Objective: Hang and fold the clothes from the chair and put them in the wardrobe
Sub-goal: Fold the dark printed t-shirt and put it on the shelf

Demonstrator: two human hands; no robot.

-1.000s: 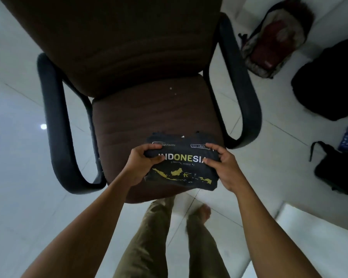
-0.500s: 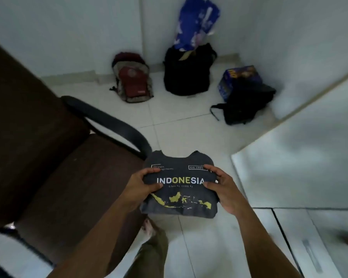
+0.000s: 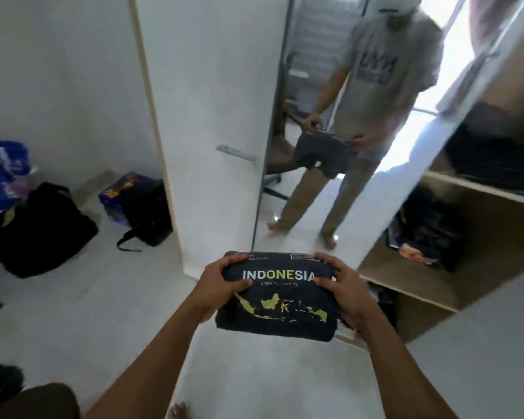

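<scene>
So that the folds would not fall open, we held the folded shirt (image 3: 279, 300) flat above the floor (image 3: 133, 297), near the front edge of the wardrobe shelf (image 3: 412, 276). Our left hand (image 3: 221, 285) and right hand (image 3: 345, 293) had fingers (image 3: 327, 257) curled round its side edges.

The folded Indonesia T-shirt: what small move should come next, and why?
Probably carry the folded T-shirt forward and right, toward the wardrobe shelf. The left hand and right hand grip it, it looks fully folded, and the shelf has bare board.
</scene>
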